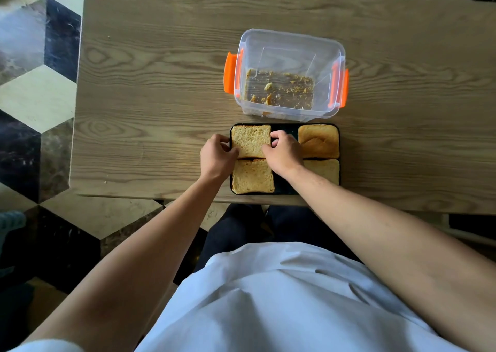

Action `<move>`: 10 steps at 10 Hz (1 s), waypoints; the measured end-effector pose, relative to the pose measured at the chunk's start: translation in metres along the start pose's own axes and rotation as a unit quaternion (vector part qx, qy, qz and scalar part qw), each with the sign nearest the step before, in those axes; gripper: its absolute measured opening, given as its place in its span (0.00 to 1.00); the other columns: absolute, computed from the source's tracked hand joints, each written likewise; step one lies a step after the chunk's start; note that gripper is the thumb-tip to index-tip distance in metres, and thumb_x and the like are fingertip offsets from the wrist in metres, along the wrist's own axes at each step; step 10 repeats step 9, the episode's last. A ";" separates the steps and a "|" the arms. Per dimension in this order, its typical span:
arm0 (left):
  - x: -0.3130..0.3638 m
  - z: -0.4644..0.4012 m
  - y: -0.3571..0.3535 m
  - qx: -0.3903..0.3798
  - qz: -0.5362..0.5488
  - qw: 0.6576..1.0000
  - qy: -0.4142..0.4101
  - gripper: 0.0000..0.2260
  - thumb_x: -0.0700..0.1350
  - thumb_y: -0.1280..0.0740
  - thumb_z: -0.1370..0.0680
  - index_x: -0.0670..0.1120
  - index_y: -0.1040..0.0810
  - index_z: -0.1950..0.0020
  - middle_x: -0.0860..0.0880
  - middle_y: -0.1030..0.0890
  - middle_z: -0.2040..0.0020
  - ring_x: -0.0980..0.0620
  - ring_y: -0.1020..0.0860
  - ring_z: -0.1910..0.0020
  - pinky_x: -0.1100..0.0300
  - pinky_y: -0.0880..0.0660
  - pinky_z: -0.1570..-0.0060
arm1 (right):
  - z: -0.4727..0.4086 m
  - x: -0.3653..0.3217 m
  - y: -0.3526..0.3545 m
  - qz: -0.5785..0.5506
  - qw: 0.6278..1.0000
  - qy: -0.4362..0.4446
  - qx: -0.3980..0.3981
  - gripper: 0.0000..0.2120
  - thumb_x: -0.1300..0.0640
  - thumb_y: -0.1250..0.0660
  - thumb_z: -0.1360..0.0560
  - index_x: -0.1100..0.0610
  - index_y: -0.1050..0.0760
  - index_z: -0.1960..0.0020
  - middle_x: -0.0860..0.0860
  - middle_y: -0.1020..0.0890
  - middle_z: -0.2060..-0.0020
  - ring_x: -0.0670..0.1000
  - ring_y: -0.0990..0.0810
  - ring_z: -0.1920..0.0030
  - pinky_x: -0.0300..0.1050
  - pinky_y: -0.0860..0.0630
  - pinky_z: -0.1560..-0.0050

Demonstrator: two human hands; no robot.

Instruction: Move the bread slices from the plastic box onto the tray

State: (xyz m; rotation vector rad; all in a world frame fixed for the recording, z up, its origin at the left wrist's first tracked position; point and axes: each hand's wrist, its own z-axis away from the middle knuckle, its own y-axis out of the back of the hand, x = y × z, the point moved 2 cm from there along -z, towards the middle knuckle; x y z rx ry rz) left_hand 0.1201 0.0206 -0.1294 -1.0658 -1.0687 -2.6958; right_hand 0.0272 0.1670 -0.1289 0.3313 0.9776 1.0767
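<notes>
A black tray (284,188) lies at the table's near edge with several bread slices on it. My left hand (217,155) and my right hand (283,153) grip the left and right edges of the far-left slice (251,141), which rests on the tray. Another slice (252,177) lies just in front of it. A browner slice (319,141) sits at the far right, and a fourth (326,169) is partly hidden by my right forearm. The clear plastic box (290,43) with orange latches stands behind the tray and holds only crumbs.
The wooden table (161,83) stretches left and right of the box and tray. Its left edge borders a patterned tile floor (35,96). My lap and white shirt fill the lower view.
</notes>
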 end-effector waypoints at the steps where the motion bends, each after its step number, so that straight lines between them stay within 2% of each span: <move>1: -0.001 -0.002 -0.001 -0.002 0.002 1.000 0.001 0.11 0.41 0.28 0.28 0.43 0.21 0.47 0.49 0.18 0.57 0.48 0.19 0.56 0.57 0.24 0.56 | 0.001 0.000 -0.002 0.000 1.000 -0.001 -0.001 0.23 0.50 0.31 0.25 0.56 0.27 0.33 0.56 0.22 0.41 0.56 0.22 0.42 0.47 0.25 0.42; 2: -0.003 -0.002 0.000 -0.005 0.005 1.000 -0.003 0.11 0.40 0.28 0.28 0.44 0.21 0.47 0.49 0.18 0.57 0.49 0.19 0.57 0.60 0.26 0.58 | 0.002 -0.001 -0.003 0.006 1.000 0.000 0.003 0.23 0.51 0.31 0.26 0.57 0.27 0.33 0.56 0.21 0.41 0.56 0.22 0.42 0.45 0.26 0.43; 4: -0.002 -0.002 0.001 -0.004 -0.001 1.000 -0.015 0.10 0.40 0.29 0.28 0.46 0.21 0.48 0.50 0.19 0.59 0.50 0.20 0.58 0.58 0.25 0.57 | 0.003 0.000 -0.002 0.013 1.000 0.011 -0.002 0.23 0.51 0.32 0.25 0.58 0.27 0.32 0.56 0.21 0.42 0.55 0.22 0.43 0.42 0.27 0.46; 5: -0.001 0.000 0.003 -0.015 -0.009 1.000 -0.016 0.11 0.41 0.30 0.28 0.45 0.21 0.46 0.48 0.18 0.55 0.48 0.19 0.55 0.58 0.26 0.57 | 0.005 0.001 0.004 0.013 1.000 0.019 0.000 0.21 0.52 0.31 0.25 0.59 0.25 0.35 0.56 0.20 0.44 0.55 0.21 0.45 0.40 0.29 0.49; 6: 0.000 0.001 0.005 -0.013 -0.039 0.999 -0.032 0.14 0.42 0.30 0.26 0.43 0.22 0.42 0.45 0.18 0.49 0.47 0.20 0.51 0.57 0.26 0.53 | 0.010 0.003 0.011 0.011 0.999 0.035 0.013 0.18 0.54 0.31 0.25 0.59 0.24 0.38 0.56 0.21 0.45 0.55 0.21 0.46 0.42 0.26 0.49; 7: 0.005 0.004 0.008 -0.007 -0.094 0.992 -0.087 0.16 0.43 0.32 0.25 0.41 0.25 0.38 0.42 0.21 0.43 0.44 0.23 0.45 0.56 0.28 0.47 | 0.018 0.005 0.019 0.020 0.996 0.087 0.027 0.16 0.55 0.32 0.24 0.59 0.24 0.38 0.56 0.22 0.43 0.56 0.21 0.45 0.49 0.23 0.45; 8: 0.014 0.019 0.006 -0.006 -0.199 0.948 -0.249 0.21 0.44 0.33 0.24 0.40 0.28 0.33 0.39 0.26 0.37 0.40 0.29 0.38 0.48 0.29 0.39 | 0.029 0.019 0.034 0.094 0.979 0.175 0.045 0.18 0.55 0.33 0.24 0.59 0.26 0.36 0.56 0.24 0.39 0.57 0.25 0.39 0.51 0.26 0.40; 9: 0.017 0.031 0.001 -0.031 -0.273 0.911 -0.307 0.25 0.47 0.33 0.25 0.40 0.31 0.29 0.38 0.29 0.32 0.38 0.31 0.33 0.45 0.32 0.33 | 0.036 0.030 0.043 0.146 0.970 0.185 0.051 0.21 0.53 0.33 0.24 0.59 0.28 0.33 0.57 0.26 0.36 0.58 0.28 0.35 0.52 0.28 0.35; 10: 0.017 0.031 0.001 -0.031 -0.273 0.911 -0.307 0.25 0.47 0.33 0.25 0.40 0.31 0.29 0.38 0.29 0.32 0.38 0.31 0.33 0.45 0.32 0.33 | 0.036 0.030 0.043 0.146 0.970 0.185 0.051 0.21 0.53 0.33 0.24 0.59 0.28 0.33 0.57 0.26 0.36 0.58 0.28 0.35 0.52 0.28 0.35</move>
